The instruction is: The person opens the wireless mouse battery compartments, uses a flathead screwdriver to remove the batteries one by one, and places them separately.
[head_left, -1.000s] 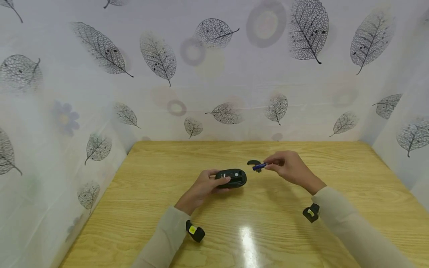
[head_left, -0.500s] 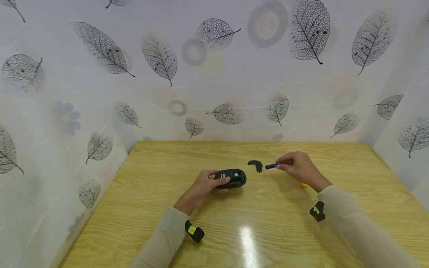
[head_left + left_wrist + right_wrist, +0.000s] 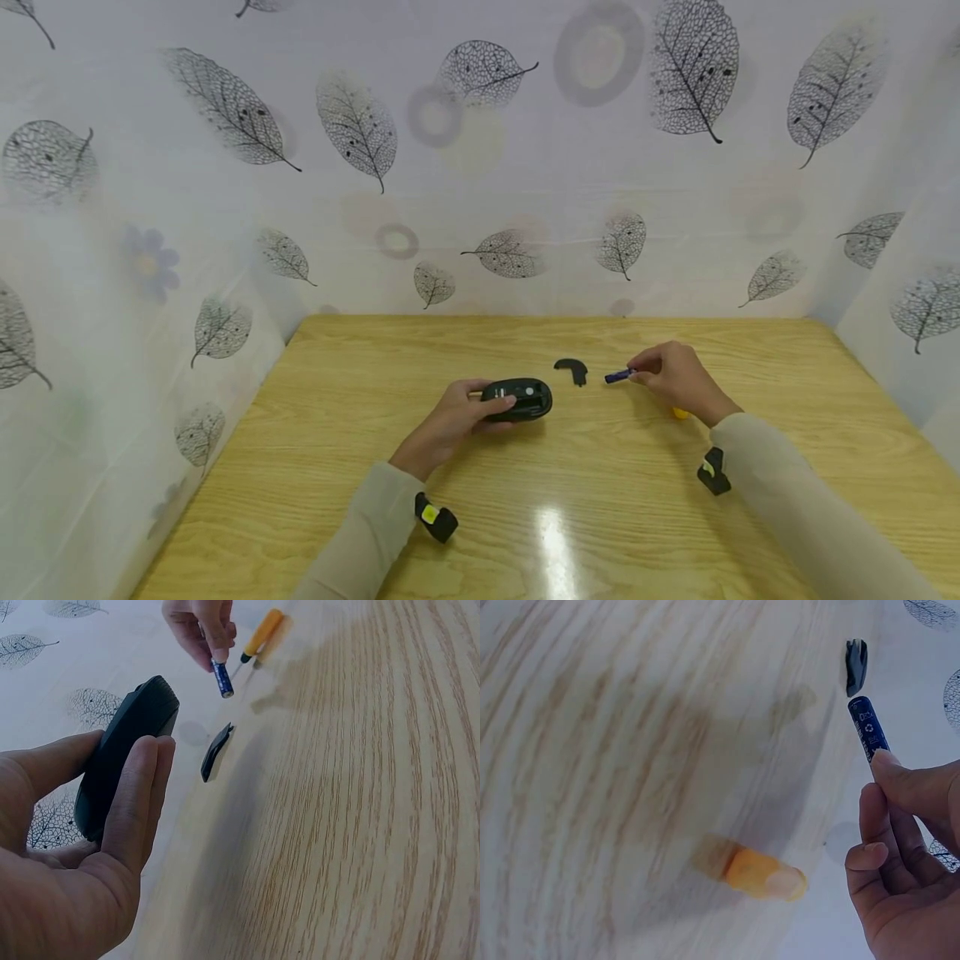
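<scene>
My left hand (image 3: pixel 450 421) grips a black computer mouse (image 3: pixel 525 400) above the table, underside up, thumb across it; a slot in that underside lies uncovered. Between the thumb and fingers of my right hand (image 3: pixel 675 379) a dark blue battery (image 3: pixel 619 376) is pinched by one end, its other end pointing left. The left wrist view shows the mouse (image 3: pixel 124 757) side-on in the left hand. In the right wrist view the battery (image 3: pixel 868 726) carries small printed marks. A curved black battery cover (image 3: pixel 574 370) lies on the table between the hands.
A screwdriver with a yellow handle (image 3: pixel 262 636) lies by the right hand; in the head view that hand and wrist mostly hide it. The wooden table (image 3: pixel 450 342) ends at a leaf-printed cloth (image 3: pixel 360 250) at the back.
My right hand has drawn the battery to the right, away from the mouse and off the cover, then lowered slightly. The yellow handle came into view under the wrist. My left hand stays put.
</scene>
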{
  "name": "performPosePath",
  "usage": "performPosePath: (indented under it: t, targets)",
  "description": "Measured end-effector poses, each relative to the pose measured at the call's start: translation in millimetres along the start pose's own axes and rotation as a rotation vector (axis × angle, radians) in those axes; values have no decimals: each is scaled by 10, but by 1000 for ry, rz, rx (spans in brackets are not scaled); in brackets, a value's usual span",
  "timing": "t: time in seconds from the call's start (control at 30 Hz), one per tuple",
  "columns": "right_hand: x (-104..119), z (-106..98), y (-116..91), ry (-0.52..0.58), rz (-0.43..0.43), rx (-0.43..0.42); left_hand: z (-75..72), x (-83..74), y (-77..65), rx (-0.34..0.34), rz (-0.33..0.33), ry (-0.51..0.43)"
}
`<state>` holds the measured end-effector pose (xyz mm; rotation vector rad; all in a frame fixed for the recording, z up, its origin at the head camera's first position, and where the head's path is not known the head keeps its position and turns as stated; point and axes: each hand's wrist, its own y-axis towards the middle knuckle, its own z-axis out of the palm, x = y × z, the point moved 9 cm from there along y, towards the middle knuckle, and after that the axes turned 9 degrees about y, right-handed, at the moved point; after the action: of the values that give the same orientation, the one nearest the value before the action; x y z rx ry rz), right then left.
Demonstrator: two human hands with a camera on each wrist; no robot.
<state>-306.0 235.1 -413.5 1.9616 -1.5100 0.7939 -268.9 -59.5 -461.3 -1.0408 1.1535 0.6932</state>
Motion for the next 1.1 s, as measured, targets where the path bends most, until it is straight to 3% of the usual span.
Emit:
performPosePath:
  t: [0.67, 1.1]
  targets:
    - [-96, 103, 117, -150, -28, 57, 6, -16, -9, 9, -2, 13]
    - [-132, 156, 135, -188, -39, 70, 4, 0, -18, 19, 2, 32]
